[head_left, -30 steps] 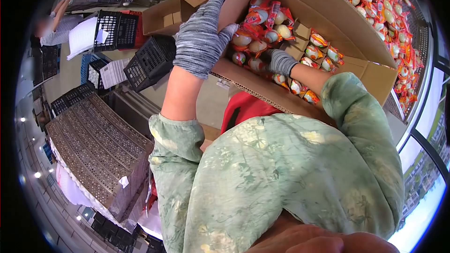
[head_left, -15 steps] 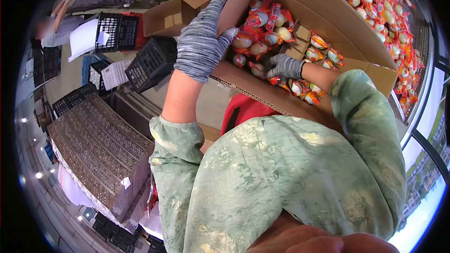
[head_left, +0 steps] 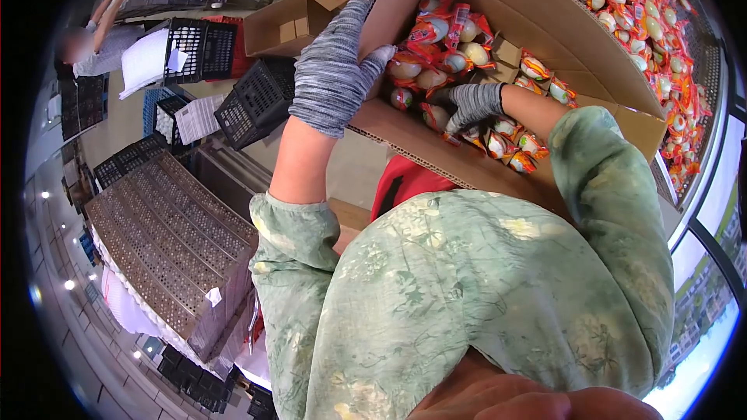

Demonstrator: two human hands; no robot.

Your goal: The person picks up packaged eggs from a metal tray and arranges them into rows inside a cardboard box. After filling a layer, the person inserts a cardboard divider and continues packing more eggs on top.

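Observation:
My left hand [head_left: 333, 70], in a grey striped knit glove, is closed around the left wall of a cardboard box [head_left: 424, 148], the thumb over its edge. Inside the box my right hand [head_left: 473, 103], gloved alike, reaches down among wrapped eggs [head_left: 405, 70] in orange-and-clear packets. Its fingers and thumb are apart, close to an egg [head_left: 434, 117] near the front wall; some fingertips are partly hidden. Eggs pile up at the box's left end, and more lie in rows on the right. Cardboard divider pieces [head_left: 506, 58] show between these groups.
A large heap of wrapped eggs [head_left: 615, 0] lies beyond the box at the upper right. To the left are black crates [head_left: 253, 105], an open carton [head_left: 284, 27] and stacked perforated trays [head_left: 167, 241]. Another person [head_left: 101, 47] stands at far left.
My right hand has shifted slightly, with its thumb now more spread toward the front wall. My left hand stays on the box edge. The whole view has moved a little.

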